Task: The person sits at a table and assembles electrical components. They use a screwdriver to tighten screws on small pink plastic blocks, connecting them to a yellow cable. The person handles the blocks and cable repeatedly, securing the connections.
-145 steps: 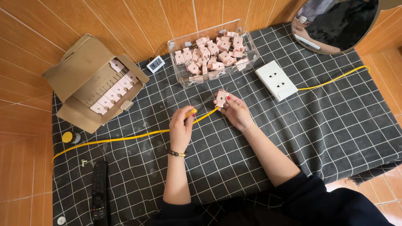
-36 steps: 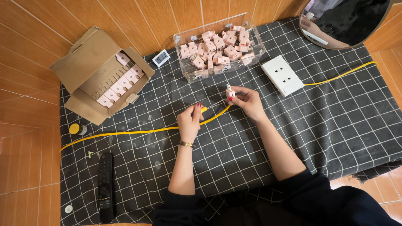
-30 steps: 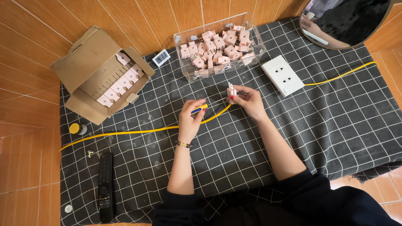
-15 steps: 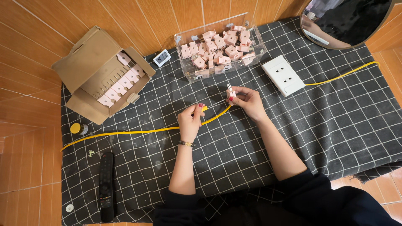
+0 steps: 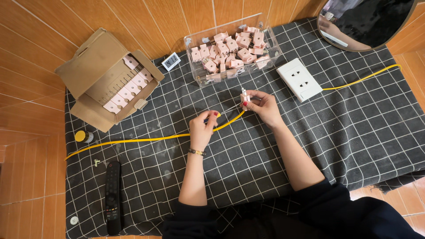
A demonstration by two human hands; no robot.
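Note:
My right hand (image 5: 262, 106) pinches a small pink plug (image 5: 244, 98) with its metal prongs pointing up, held just above the checked cloth. My left hand (image 5: 203, 129) grips a small tool with a dark shaft and a yellow tip (image 5: 218, 115), aimed toward the plug. A yellow cable (image 5: 133, 140) runs under both hands, from the left edge of the cloth up to the plug. A second length of yellow cable (image 5: 363, 79) leads from the white socket block (image 5: 299, 79) off to the right.
A clear plastic box (image 5: 231, 49) full of pink plugs stands behind my hands. An open cardboard box (image 5: 107, 80) with rows of plugs lies at the left. A small digital clock (image 5: 171, 61), a yellow-capped jar (image 5: 82, 136), a black remote (image 5: 113, 196) and a round mirror (image 5: 367, 21) surround the cloth.
My left hand has brought the tool closer to the plug in my right hand. The plug has stayed upright at about the same spot.

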